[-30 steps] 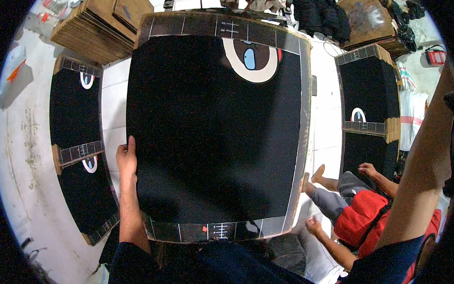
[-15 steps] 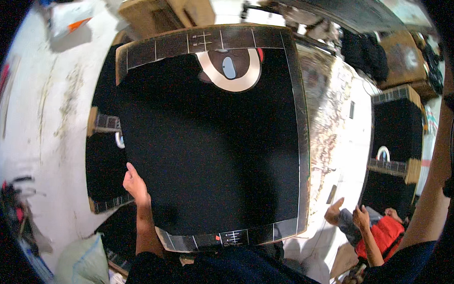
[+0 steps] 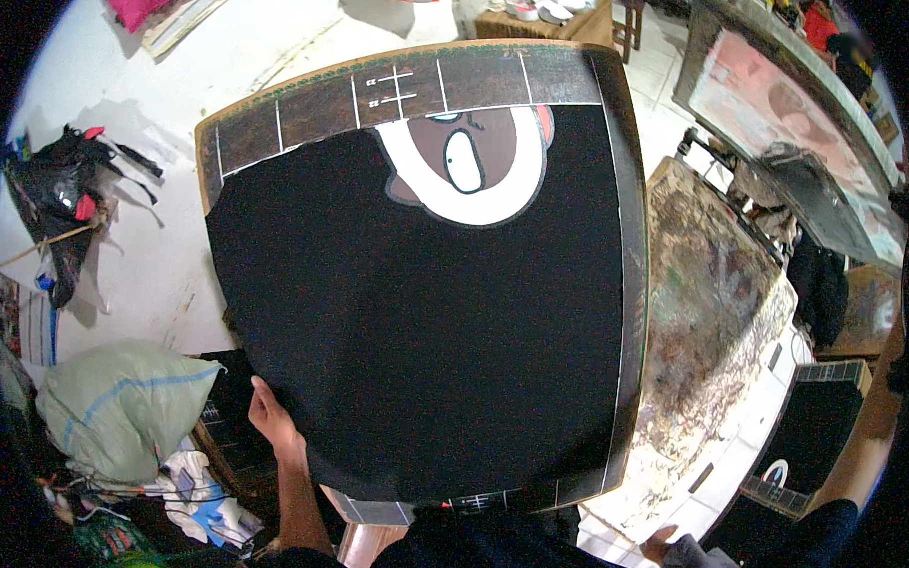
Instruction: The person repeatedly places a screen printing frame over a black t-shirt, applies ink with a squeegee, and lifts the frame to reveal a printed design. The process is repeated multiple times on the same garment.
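A large dark board [image 3: 320, 107] with white ruled marks fills the middle of the view. Black cloth [image 3: 423, 333] lies over it, bulging past its left side. Near the far edge, the cloth bears a cartoon print [image 3: 523, 171] with a white ring and brown shapes. My left hand [image 3: 275, 420] is at the board's near left side, thumb up along the cloth edge and the other fingers mostly hidden; it appears closed on the board. My right forearm [image 3: 859, 458] rises along the right rim, its hand out of sight.
Right of the board stands a stained tabletop [image 3: 711, 263]; beyond it is a pinkish framed panel [image 3: 781, 105]. Another board with black cloth [image 3: 815, 427] lies lower right, near part of another person [image 3: 658, 544]. A pale green sack [image 3: 125, 408] sits left, below a black bag [image 3: 67, 190].
My view has swung left, bringing the sack and black bag further in. The board moves along with my left hand, tilting slightly. The other person at lower right has mostly left the view.
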The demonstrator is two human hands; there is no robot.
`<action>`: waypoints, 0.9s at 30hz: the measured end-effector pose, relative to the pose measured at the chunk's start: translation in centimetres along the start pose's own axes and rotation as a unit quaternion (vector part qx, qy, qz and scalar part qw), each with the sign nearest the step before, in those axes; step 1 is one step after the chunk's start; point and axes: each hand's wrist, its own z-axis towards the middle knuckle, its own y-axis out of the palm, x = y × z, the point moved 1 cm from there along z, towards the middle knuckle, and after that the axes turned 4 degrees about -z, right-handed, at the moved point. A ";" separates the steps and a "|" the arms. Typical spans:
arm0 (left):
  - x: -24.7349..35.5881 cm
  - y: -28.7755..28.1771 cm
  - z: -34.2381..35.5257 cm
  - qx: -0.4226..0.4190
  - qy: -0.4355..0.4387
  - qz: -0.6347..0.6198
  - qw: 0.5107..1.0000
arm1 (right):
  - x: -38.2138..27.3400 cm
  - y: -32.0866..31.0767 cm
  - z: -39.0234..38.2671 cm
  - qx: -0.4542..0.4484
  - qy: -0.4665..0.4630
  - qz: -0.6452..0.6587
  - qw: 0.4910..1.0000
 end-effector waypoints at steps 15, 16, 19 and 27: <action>0.1 -3.1 -1.0 0.028 -0.008 -0.046 0.999 | 2.0 0.5 8.3 -0.042 0.051 0.012 0.998; 0.0 -3.0 -1.0 0.034 -0.005 -0.048 0.998 | 1.9 0.4 8.4 -0.040 0.039 0.012 0.998; -0.3 -2.8 -0.9 0.041 -0.006 -0.048 0.998 | 1.7 0.4 8.7 -0.038 0.039 -0.043 0.998; 0.4 -0.6 -0.4 -0.005 -0.047 -0.023 0.999 | -0.2 -0.5 6.8 -0.071 0.056 -0.126 0.988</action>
